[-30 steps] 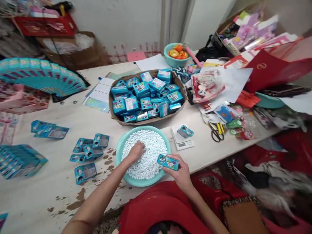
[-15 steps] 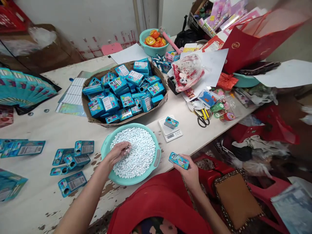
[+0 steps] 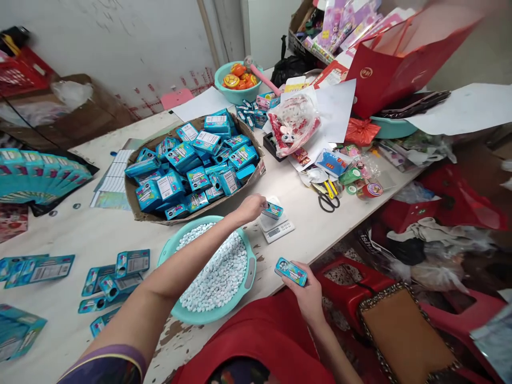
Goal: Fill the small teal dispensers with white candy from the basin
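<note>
My left hand [image 3: 253, 208] reaches across the bowl, fingers pinched together at the left end of a small blue candy box [image 3: 273, 210]. That box lies on a white digital scale [image 3: 277, 230]; what the fingers hold is hidden. In my right hand [image 3: 307, 290] is another blue candy box [image 3: 291, 272], tilted, with white pieces visible in its round window. Beneath my left forearm stands a turquoise bowl [image 3: 250, 272] of small white candies [image 3: 218, 274].
Behind the bowl, a cut-down cardboard box [image 3: 150, 216] is heaped with blue candy boxes. More blue boxes [image 3: 133, 262] lie at left. Scissors [image 3: 328, 201] and small packets sit right of the scale. A red stool [image 3: 344, 277] stands beyond the table's right edge.
My left hand has moved from the candies in the bowl up and right to the box on the scale. My right hand still holds its box. The view has shifted slightly.
</note>
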The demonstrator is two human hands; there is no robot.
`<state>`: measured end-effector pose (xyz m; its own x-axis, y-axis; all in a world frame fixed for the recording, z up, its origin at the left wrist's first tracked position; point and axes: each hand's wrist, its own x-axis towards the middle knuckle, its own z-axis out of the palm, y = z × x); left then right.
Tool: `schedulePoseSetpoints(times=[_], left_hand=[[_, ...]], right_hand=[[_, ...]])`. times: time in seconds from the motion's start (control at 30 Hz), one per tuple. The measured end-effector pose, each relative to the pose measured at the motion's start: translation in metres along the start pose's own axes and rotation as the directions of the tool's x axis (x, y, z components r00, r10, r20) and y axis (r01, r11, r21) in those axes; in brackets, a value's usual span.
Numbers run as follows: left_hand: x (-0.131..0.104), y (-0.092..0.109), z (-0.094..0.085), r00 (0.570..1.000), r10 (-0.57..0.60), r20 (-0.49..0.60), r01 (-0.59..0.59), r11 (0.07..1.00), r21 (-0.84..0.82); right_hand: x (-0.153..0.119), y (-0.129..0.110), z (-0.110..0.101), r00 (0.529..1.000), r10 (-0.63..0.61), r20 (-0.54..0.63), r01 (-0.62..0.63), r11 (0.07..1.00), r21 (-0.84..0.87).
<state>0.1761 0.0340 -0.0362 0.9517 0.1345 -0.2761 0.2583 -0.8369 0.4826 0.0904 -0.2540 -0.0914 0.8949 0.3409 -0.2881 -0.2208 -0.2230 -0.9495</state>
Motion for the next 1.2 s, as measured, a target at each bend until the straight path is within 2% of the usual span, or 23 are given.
schedulePoseSetpoints(times=[0.1,0.2,0.33,0.43,0.53,0.63,0.7,0.77,0.83,0.9,1.0,1.07,1.13,1.2], left_hand=[[0.016,0.01,0.005,0.998,0.054,-0.012,-0.052,0.994,0.096],[0.018,0.009,0.011,0.998,0.058,-0.016,-0.056,0.993,0.102],[0.016,0.006,0.013,0.995,0.06,-0.085,-0.056,0.997,0.051],[0.006,0.005,0.009,0.982,0.011,-0.187,-0.02,0.999,-0.042],[-0.027,-0.003,0.006,0.949,-0.077,-0.307,0.022,0.984,-0.179],[-0.082,-0.028,0.016,0.924,-0.205,-0.323,0.158,0.973,-0.167],[-0.12,-0.05,0.031,0.896,-0.351,-0.272,0.349,0.935,-0.058],[-0.151,-0.069,0.049,0.865,-0.472,-0.17,0.482,0.876,0.022],[-0.17,-0.08,0.063,0.861,-0.503,-0.07,0.506,0.861,0.045],[-0.178,-0.085,0.07,0.881,-0.473,-0.029,0.473,0.881,0.018],[-0.184,-0.089,0.067,0.88,-0.472,-0.054,0.464,0.878,-0.12],[-0.19,-0.095,0.063,0.855,-0.513,-0.08,0.464,0.824,-0.324],[-0.196,-0.102,0.06,0.828,-0.557,-0.065,0.412,0.683,-0.603],[-0.197,-0.104,0.059,0.81,-0.587,-0.01,0.337,0.479,-0.811]], right_hand=[[0.002,0.0,-0.005,1.0,0.013,-0.017,-0.013,1.0,0.007],[0.005,0.001,-0.009,0.999,0.016,-0.032,-0.016,1.0,0.006],[0.007,-0.001,-0.011,0.999,0.006,-0.034,-0.006,1.0,-0.008],[0.007,-0.002,-0.011,1.0,0.009,-0.018,-0.009,1.0,-0.014],[0.003,-0.003,-0.01,1.0,0.005,-0.01,-0.005,1.0,-0.012],[-0.004,-0.003,-0.008,1.0,-0.003,-0.012,0.003,1.0,-0.017],[-0.009,-0.003,-0.008,1.0,-0.006,-0.016,0.005,0.999,-0.035],[-0.013,-0.003,-0.006,1.0,-0.004,-0.018,0.003,0.999,-0.045],[-0.016,-0.004,-0.005,1.0,0.001,-0.013,-0.002,0.999,-0.042],[-0.018,-0.006,-0.003,1.0,0.003,0.002,-0.003,0.999,-0.04],[-0.018,-0.008,0.0,1.0,-0.001,0.023,0.002,0.999,-0.053],[-0.018,-0.008,0.002,1.0,-0.002,0.019,0.003,0.999,-0.053],[-0.018,-0.008,0.003,1.0,0.001,0.014,0.0,0.999,-0.044],[-0.018,-0.006,0.003,1.0,0.005,0.011,-0.004,0.999,-0.039]])
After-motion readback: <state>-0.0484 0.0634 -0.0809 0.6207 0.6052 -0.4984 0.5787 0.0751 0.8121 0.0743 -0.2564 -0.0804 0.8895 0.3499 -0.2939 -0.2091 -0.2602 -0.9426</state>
